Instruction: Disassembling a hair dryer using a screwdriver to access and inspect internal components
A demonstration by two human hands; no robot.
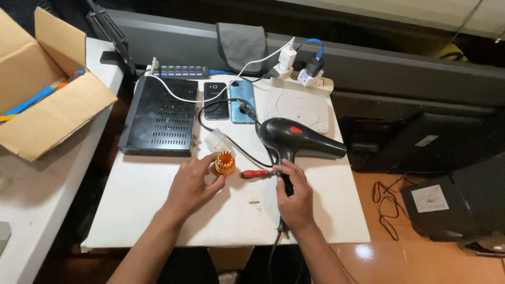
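Across a white rectangular tabletop (158,210) set against a grey ledge, we see two bare hands at work over small electronics; our left hand (190,185) is curled, thumb and fingertips closed around a small round orange bit holder (224,163) that stands on the table just ahead of the palm; our right hand (295,195) rests over the handle of a black plastic hair dryer with a red switch (294,138), fingers pinched on the metal shaft of a red-handled screwdriver (256,173); the screwdriver lies flat on the table between the two hands, its red grip pointing toward the orange holder and its tip meeting the dryer's handle under the right fingers; the dryer lies on its side, barrel pointing right, its black cord (276,244) running off the near edge of the table below the right wrist; a clear plastic cap (216,141) sits just behind the orange holder; farther back we note a black vented metal box (158,117), two smartphones, one black (216,100) and one blue (242,101), lying side by side, and a pale grey round-lidded game console (297,108); a white power strip with plugged chargers (302,76) lines the rear edge; an open cardboard box (44,89) sits on the neighbouring table to the left.
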